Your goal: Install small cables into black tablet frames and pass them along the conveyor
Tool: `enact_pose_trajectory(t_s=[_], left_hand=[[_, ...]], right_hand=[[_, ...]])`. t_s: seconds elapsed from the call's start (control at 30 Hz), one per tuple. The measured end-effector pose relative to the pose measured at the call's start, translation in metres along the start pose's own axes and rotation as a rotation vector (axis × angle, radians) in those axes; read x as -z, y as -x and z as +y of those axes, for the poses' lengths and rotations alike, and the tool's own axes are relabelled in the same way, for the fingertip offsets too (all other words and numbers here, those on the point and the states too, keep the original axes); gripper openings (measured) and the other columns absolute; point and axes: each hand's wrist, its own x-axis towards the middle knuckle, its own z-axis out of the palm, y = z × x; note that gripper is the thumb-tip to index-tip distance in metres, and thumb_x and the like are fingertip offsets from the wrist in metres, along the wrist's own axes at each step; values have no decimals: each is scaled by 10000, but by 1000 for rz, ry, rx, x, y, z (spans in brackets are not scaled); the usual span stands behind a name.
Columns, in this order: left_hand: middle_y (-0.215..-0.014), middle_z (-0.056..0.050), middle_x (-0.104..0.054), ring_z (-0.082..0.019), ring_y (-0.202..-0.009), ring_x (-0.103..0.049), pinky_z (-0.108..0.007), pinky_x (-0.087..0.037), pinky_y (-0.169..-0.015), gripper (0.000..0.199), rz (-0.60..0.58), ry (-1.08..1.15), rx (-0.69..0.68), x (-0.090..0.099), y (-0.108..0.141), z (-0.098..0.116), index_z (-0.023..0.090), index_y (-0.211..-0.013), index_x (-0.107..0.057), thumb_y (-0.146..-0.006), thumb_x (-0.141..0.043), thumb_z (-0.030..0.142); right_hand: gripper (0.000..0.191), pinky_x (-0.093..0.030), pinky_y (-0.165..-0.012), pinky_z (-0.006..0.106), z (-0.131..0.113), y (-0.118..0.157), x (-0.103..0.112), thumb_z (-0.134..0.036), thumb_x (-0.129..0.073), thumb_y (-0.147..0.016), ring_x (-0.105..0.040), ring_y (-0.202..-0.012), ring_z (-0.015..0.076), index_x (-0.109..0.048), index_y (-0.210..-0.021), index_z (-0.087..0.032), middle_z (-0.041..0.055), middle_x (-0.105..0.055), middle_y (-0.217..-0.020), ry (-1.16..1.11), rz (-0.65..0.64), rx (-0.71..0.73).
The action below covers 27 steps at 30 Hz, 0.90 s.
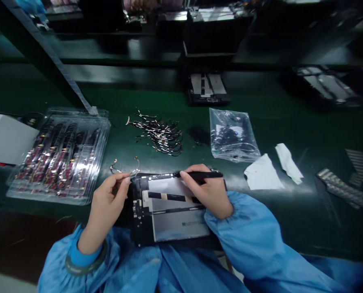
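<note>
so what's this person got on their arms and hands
Both hands, left hand and right hand, are bare, with no gloves. The arms wear loose light-blue smock sleeves. The left cuff has a brighter blue inner band and a dark grey-green elastic edge.

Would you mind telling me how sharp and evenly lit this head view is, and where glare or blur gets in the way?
Head view: dim overall, sharpest at the centre where the left hand and right hand meet the opened tablet; glare whitens the clear plastic tray and streaks the green bench; the far background and right edge are blurred and smeared.
</note>
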Motion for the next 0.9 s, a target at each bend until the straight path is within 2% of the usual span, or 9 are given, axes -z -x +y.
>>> enact_pose_trajectory(t_s=[0.07,0.2,0.3,0.4,0.53,0.7,0.9], left_hand=[[-753,0,-641,-129,-639,-593,-248,-480,-633,243,118,-75,-40,6,-1,-4,197,-939,-622,-864,-509,398],[-801,-27,-599,-155,-684,-556,-295,-473,-699,200,411,-314,-96,27,-9,-22,183,-920,-604,-876,-499,348],[-921,-96,-583,-228,-845,-561,-370,-462,-800,201,540,-507,-89,45,-20,-37,158,-955,-591,-873,-488,310],[-1001,-143,-578,-296,-1006,-535,-436,-427,-895,228,547,-610,9,53,-36,-49,141,-1019,-580,-857,-510,285],[-942,-148,-590,-319,-995,-545,-468,-425,-894,241,495,-631,115,51,-57,-60,116,-1026,-580,-835,-541,258],[-858,-131,-579,-309,-934,-555,-440,-442,-854,252,543,-610,106,48,-67,-65,101,-1015,-595,-832,-556,270],[-859,-119,-548,-282,-883,-551,-426,-436,-834,265,636,-579,50,52,-64,-59,132,-896,-654,-896,-445,296]], right_hand=[[220,-515,-603,295,0,1,2,-446,-613,-775,-637,-641,176,-604,-734,-230,18,-662,-686,-62,47,-64],[359,-538,-512,301,2,-1,5,-558,-677,-672,-654,-540,197,-587,-744,-218,15,-660,-582,-235,95,-325],[437,-554,-511,305,0,-3,6,-612,-702,-599,-665,-538,212,-588,-741,-215,27,-664,-562,-242,86,-386],[469,-561,-512,308,-4,-4,6,-644,-698,-568,-669,-543,220,-587,-729,-217,29,-660,-551,-231,65,-382],[459,-569,-530,313,-7,-3,6,-646,-683,-581,-675,-559,224,-590,-739,-226,22,-661,-552,-210,91,-396],[455,-570,-528,319,-9,-2,7,-640,-689,-572,-673,-551,227,-588,-737,-227,18,-659,-543,-230,107,-407],[457,-550,-484,304,-7,-3,7,-630,-702,-572,-659,-517,219,-592,-716,-211,17,-639,-513,-245,119,-367]])
